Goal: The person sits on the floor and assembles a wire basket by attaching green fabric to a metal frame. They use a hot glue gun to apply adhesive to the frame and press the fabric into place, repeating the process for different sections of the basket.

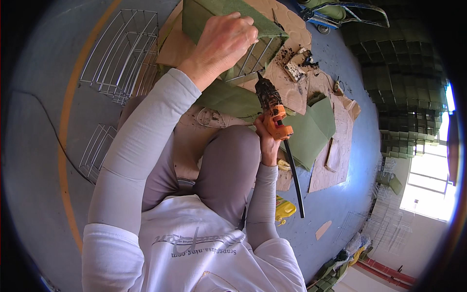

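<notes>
Residue [267, 95] caked dark along the nose of the orange hand tool [278, 129] is what we would watch first: if the tip drifts, we think it could smear the green covering [209, 12] or leave a blob where none is wanted. If the tip is hot, which we cannot tell, a slip upward could also reach the left hand [227, 43] near it. Should those fingers loosen, the edge under them might spring off the wire frame [261, 52] and leave a crooked fold. We would also mind the black rod [294, 177] sticking out of the tool's rear, since a turn of the wrist might knock it against the sleeve [265, 194].

As for where things lie, the partly covered frame is ahead of our knees, over the brown cardboard [296, 34], directly beneath the left hand and beyond the right hand [268, 141]. The left hand is closed, its fingers curled at the covering's edge and seemingly pinching it. The right hand is wrapped around the tool, partly hidden behind its body, and aims the tip at the frame's near side; whether tip and wire touch, we cannot tell
</notes>
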A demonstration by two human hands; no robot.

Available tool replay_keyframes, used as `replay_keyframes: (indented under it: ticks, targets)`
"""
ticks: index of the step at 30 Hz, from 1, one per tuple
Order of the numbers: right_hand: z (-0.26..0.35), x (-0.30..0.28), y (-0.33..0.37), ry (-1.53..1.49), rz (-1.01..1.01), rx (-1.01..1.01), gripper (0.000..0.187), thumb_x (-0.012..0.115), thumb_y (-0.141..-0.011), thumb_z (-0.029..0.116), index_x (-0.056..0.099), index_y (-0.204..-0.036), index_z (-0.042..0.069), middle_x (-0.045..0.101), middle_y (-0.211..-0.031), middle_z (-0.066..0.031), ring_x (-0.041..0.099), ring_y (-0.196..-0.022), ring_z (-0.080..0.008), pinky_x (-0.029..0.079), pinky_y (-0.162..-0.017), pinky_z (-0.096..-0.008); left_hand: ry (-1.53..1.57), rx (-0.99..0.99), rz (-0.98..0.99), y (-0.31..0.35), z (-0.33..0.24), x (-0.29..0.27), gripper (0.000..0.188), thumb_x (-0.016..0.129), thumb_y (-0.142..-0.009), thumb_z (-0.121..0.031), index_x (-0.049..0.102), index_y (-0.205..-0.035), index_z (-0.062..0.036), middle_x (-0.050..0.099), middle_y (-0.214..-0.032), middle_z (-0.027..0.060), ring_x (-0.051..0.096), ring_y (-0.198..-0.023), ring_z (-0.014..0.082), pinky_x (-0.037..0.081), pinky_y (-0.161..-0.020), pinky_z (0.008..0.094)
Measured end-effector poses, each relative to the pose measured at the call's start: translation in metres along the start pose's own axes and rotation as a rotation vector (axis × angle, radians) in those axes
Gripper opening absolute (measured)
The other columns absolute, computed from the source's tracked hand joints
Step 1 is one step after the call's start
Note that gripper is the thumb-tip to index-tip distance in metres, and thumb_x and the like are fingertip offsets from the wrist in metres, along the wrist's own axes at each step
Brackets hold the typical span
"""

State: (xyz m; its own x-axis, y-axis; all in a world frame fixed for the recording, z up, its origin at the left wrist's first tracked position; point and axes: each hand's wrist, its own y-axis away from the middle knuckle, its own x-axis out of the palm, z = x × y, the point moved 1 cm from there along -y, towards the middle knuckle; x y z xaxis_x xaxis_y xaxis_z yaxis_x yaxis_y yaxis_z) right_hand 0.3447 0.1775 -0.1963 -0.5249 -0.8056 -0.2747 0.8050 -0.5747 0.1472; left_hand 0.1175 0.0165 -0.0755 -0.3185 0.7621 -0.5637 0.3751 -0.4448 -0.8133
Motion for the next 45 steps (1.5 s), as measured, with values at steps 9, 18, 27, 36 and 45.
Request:
replay_keyframes:
  ticks: [9,18,27,36,45]
  targets:
    - [-0.007,-0.001,0.001,-0.022,0.042,-0.147,0.018,0.07,-0.087,0.015,0.067,-0.101,0.004,0.063,-0.087,0.0004,0.059,-0.079,-0.0109,0.047,-0.071,-0.0269,-0.046,-0.009,0.015,-0.002,-0.002,0.002,0.023,0.075,-0.078,-0.024,0.06,-0.067,-0.0095,0.057,-0.071,0.0027,0.061,-0.073,0.0216,0.051,-0.057,0.0354]
    - [-0.028,-0.008,-0.008,0.109,0.016,-0.269,0.013,0.07,-0.086,0.014,0.064,-0.096,0.007,0.057,-0.082,0.0046,0.05,-0.069,-0.0059,0.039,-0.061,-0.0216,-0.047,-0.017,-0.003,-0.001,0.0,-0.001,0.024,0.074,-0.079,-0.025,0.06,-0.067,-0.0097,0.057,-0.07,0.0024,0.062,-0.072,0.0215,0.051,-0.057,0.0353]
    - [-0.009,-0.001,-0.002,-0.037,0.035,-0.069,0.013,0.069,-0.086,0.013,0.064,-0.096,0.006,0.06,-0.085,0.0035,0.054,-0.074,-0.0076,0.043,-0.066,-0.0232,-0.021,-0.02,-0.004,-0.002,0.001,-0.003,0.025,0.074,-0.079,-0.024,0.06,-0.067,-0.0083,0.055,-0.07,0.003,0.061,-0.069,0.022,0.05,-0.056,0.0356]
    - [-0.01,-0.003,-0.001,-0.014,0.065,-0.175,0.016,0.071,-0.085,0.009,0.066,-0.099,0.003,0.066,-0.089,-0.0023,0.061,-0.083,-0.0126,0.049,-0.076,-0.0291,-0.015,-0.043,0.002,-0.004,0.002,-0.002,0.023,0.074,-0.08,-0.024,0.062,-0.069,-0.0074,0.056,-0.071,0.0031,0.061,-0.07,0.0224,0.051,-0.059,0.0364]
    - [0.001,-0.002,0.003,0.039,0.066,0.003,0.015,0.071,-0.087,0.011,0.065,-0.099,0.005,0.063,-0.09,0.0011,0.058,-0.085,-0.011,0.047,-0.078,-0.0273,-0.028,-0.059,0.016,-0.002,0.002,-0.005,0.021,0.074,-0.079,-0.024,0.064,-0.07,-0.008,0.057,-0.072,0.0029,0.062,-0.071,0.0223,0.052,-0.06,0.0365]
